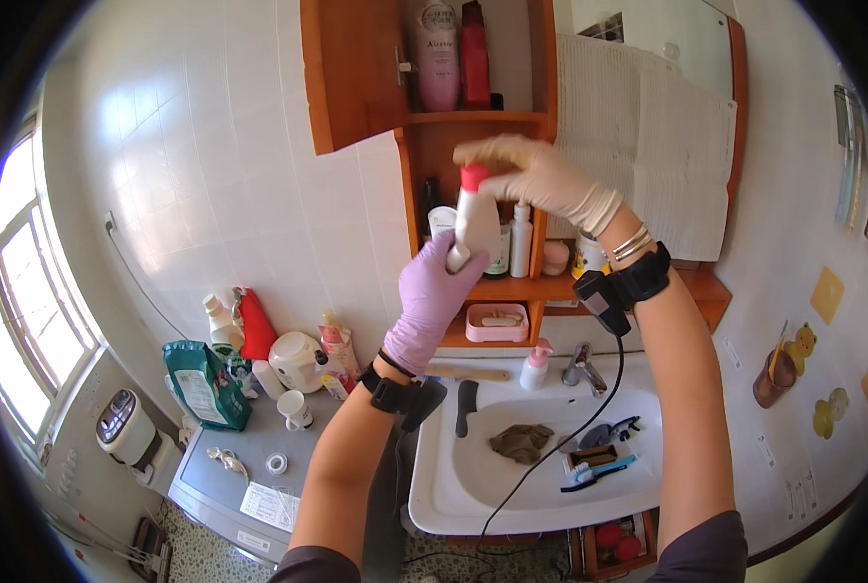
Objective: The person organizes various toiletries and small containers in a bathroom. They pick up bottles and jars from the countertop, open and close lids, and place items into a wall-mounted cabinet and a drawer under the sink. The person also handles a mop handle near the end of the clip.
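My left hand [438, 291], in a lilac glove, is closed around a white bottle [477, 228] with a pinkish-red cap [474, 177]. The bottle stands nearly upright in front of the open middle shelf of a wooden cabinet. My right hand [541, 180], in a whitish glove, hovers at the cap. Its fingers stretch over the top, blurred and tan-tinged, with the thumb apart beside the bottle's neck; whether they touch the cap I cannot tell. Behind the bottle, the shelf [521, 289] holds a white pump bottle [521, 243], a white tube [442, 220] and a pink jar [555, 257].
The cabinet door [351, 78] hangs open at upper left. Below is a sink [434, 500] holding a brown cloth [521, 442] and brushes [599, 473]. A soap dispenser [537, 367] stands by the faucet [584, 370]. A black cable [551, 452] crosses the basin. Left, a grey-topped appliance [215, 476] bears several containers.
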`<action>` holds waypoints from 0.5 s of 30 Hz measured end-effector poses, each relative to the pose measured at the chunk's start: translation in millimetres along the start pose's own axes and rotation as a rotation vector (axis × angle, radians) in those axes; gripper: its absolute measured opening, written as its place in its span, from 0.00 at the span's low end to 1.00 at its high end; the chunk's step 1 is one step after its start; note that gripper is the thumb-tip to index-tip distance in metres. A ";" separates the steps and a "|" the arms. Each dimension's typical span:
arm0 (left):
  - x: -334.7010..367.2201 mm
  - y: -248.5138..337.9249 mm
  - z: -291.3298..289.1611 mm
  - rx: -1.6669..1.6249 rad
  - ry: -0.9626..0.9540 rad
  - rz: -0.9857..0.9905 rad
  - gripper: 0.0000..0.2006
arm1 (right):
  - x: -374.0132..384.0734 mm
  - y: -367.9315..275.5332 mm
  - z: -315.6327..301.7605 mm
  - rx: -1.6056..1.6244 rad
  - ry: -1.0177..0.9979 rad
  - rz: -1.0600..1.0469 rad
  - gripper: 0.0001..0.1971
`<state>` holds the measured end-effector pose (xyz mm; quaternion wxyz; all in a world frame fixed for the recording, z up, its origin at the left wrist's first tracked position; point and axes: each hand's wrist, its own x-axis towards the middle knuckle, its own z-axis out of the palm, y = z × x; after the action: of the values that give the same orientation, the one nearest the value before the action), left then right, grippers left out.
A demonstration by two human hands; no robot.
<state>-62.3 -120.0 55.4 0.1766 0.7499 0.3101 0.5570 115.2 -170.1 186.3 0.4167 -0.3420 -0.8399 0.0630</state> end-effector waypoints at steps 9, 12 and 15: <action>106.5 72.7 -36.8 0.292 0.244 0.041 0.22 | -19.6 93.9 21.8 -1.418 -0.196 0.449 0.09; 154.3 85.3 -24.0 0.311 0.230 -0.008 0.22 | -20.0 124.9 53.6 -1.897 -0.422 0.310 0.16; 181.8 81.3 -9.7 0.334 0.288 -0.005 0.20 | -17.1 128.4 55.3 -1.949 -0.584 0.366 0.21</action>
<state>-15.7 -61.0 240.1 0.0050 0.6808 0.4218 0.5988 148.4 -73.5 89.2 -0.2772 -0.6251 -0.5301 -0.5015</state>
